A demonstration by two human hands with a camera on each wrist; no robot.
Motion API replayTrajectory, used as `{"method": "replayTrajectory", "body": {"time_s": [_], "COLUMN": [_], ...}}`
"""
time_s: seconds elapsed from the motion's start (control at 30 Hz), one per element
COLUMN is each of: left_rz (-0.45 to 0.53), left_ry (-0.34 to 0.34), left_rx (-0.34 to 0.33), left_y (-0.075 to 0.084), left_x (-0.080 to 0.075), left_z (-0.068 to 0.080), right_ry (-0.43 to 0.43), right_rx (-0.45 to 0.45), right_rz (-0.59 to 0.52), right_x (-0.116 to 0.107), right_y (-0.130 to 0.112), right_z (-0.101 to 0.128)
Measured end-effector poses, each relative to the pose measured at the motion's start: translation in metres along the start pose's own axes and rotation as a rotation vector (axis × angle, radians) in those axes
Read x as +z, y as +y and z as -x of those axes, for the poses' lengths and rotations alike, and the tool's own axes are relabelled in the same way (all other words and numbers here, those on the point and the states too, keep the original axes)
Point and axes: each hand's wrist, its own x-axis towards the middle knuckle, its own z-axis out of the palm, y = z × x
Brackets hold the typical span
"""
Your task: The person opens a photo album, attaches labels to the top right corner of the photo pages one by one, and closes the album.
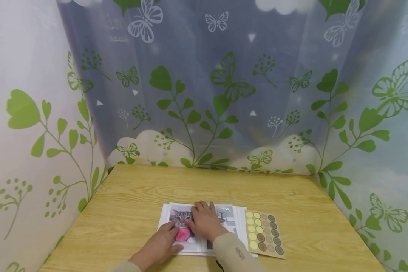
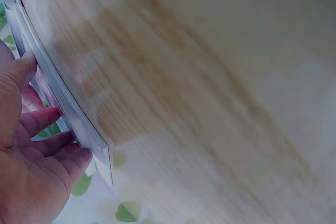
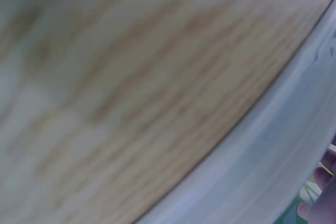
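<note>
An open photo album (image 1: 242,230) with white page borders lies near the table's front edge. Its left page carries a cat photo (image 1: 182,216) with a bright pink patch below the face; the right page has a greyish picture, partly covered. My left hand (image 1: 159,243) rests on the lower left of the cat page, fingers spread and relaxed. Across the middle of the album lies my right hand (image 1: 205,222), its extended fingers over the inner page edges. In the left wrist view, the fingers (image 2: 63,148) touch the page along the album's edge. The right wrist view shows only a few fingertips (image 3: 321,177) beyond the album edge.
A brown card sheet (image 1: 266,234) of round yellow, brown and dark stickers lies right beside the album. The wood-grain table (image 1: 204,181) extends behind it. Patterned curtains (image 1: 204,113) with leaves and butterflies surround the back and sides.
</note>
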Motion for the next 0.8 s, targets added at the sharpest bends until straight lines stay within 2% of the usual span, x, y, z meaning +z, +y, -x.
{"method": "replayTrajectory", "body": {"time_s": [0.8], "left_rz": [-0.008], "left_ry": [0.015], "left_rx": [-0.012], "left_y": [0.0], "left_x": [0.003], "left_z": [0.0], "right_ry": [0.041], "right_rx": [-0.025], "right_rz": [0.034], "right_x": [-0.006], "right_y": [-0.003], "right_z": [0.014]}}
